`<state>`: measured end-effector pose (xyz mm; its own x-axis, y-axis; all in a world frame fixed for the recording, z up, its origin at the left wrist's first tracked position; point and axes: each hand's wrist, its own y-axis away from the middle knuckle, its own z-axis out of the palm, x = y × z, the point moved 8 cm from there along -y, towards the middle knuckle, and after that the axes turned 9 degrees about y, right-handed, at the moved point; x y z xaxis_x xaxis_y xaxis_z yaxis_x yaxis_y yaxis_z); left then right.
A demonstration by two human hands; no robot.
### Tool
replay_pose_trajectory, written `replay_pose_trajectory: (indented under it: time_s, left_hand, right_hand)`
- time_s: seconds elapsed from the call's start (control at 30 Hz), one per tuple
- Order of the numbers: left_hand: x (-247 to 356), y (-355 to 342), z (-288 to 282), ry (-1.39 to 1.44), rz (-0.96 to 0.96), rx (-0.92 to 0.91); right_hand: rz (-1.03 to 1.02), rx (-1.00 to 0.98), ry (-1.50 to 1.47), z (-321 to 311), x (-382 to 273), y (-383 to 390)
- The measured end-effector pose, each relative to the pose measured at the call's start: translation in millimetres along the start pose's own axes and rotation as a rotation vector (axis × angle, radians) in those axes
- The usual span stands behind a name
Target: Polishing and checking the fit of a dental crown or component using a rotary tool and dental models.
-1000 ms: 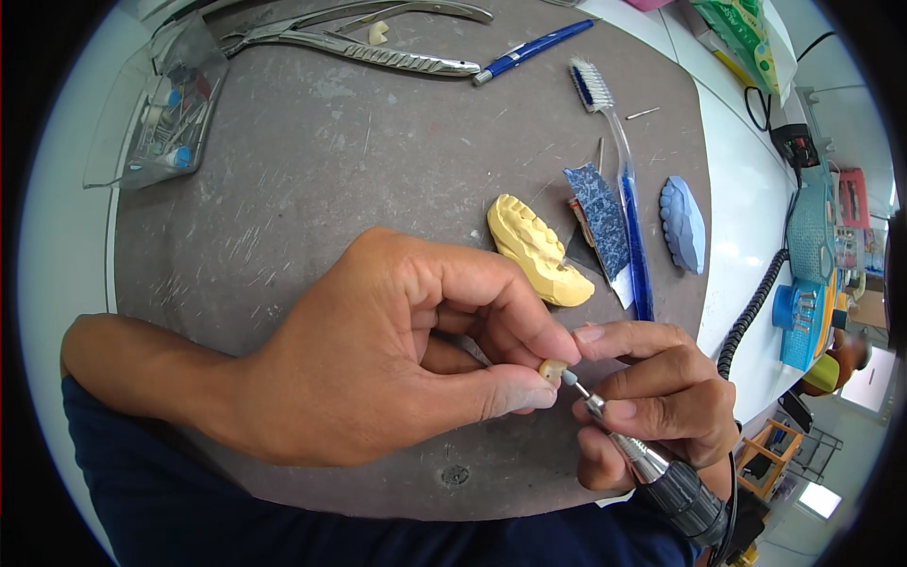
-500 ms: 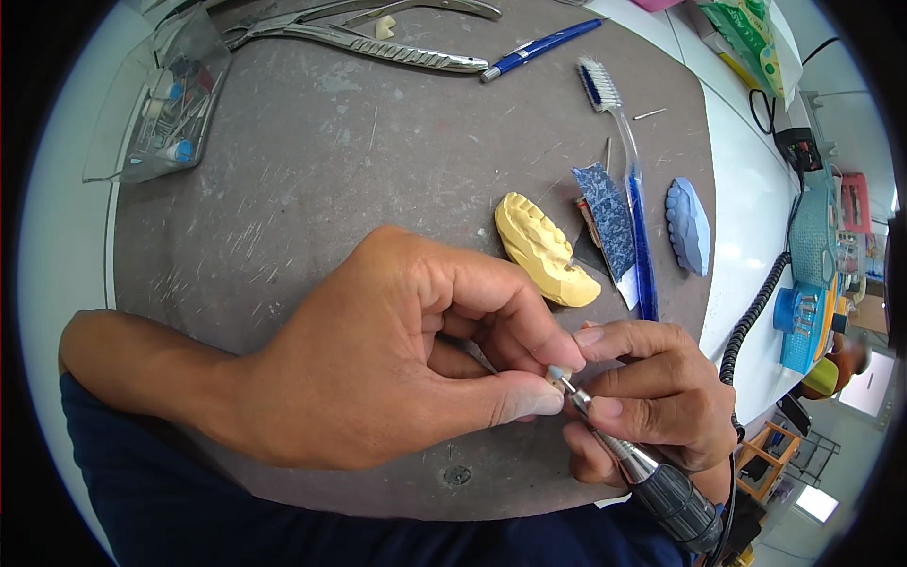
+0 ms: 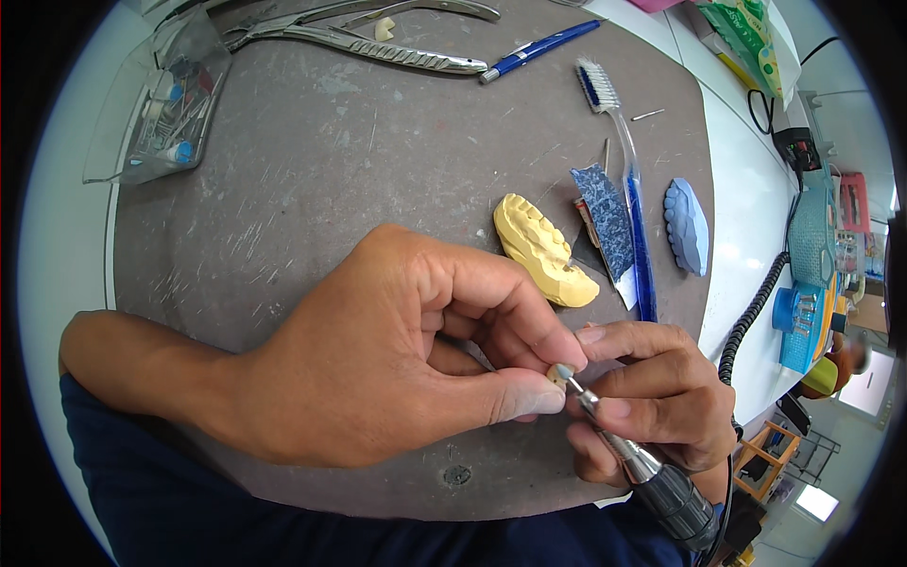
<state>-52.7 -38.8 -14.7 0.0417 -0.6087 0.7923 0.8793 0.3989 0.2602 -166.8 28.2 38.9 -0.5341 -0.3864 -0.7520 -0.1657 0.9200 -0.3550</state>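
Between its thumb and index fingertip, my left hand [image 3: 378,369] pinches a small cream-coloured dental crown [image 3: 554,376], mostly hidden by the fingers. My right hand [image 3: 666,378] grips a metal and black rotary handpiece [image 3: 635,458] like a pen, with its index fingertip close to the left one. A pale blue-grey pointed bit [image 3: 565,370] on the handpiece meets the crown or lies just in front of it; I cannot tell which. Just beyond the hands lies a yellow dental cast [image 3: 546,250].
Right of the cast are a blue speckled sheet [image 3: 607,222], a blue toothbrush [image 3: 641,241] and a blue cast [image 3: 686,227]. Pliers [image 3: 397,52], a blue pen [image 3: 543,49] and a small tooth-coloured piece [image 3: 384,28] lie far off. A clear box [image 3: 194,142] stands far left; a coiled cord [image 3: 756,312] runs right.
The bit's tip has shifted slightly up and right over the crown, and more of the bit shows. The handpiece has tilted a little. My left hand stays almost still.
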Motion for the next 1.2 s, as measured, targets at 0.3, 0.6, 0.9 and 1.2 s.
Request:
replay_pose_trajectory:
  time_s: [0.3, 0.6, 0.9, 1.2]
  left_hand:
    - [-2.2, -0.8, 0.1, 0.018, -0.017, 0.001]
    - [-1.7, -1.1, 0.0, 0.004, -0.008, 0.001]
    - [-2.7, -0.9, -0.2, -0.001, -0.017, 0.005]
    - [-2.3, -0.7, -1.3, -0.024, -0.002, 0.014]
  right_hand:
    - [-0.036, -0.044, 0.040, 2.5, -0.3, -1.6]
    - [-0.035, -0.017, 0.023, 1.1, -0.8, -1.5]
    - [-0.018, -0.007, 0.011, -0.2, -0.6, -1.5]
    - [-0.013, -0.028, 0.004, 0.6, 0.7, -1.3]
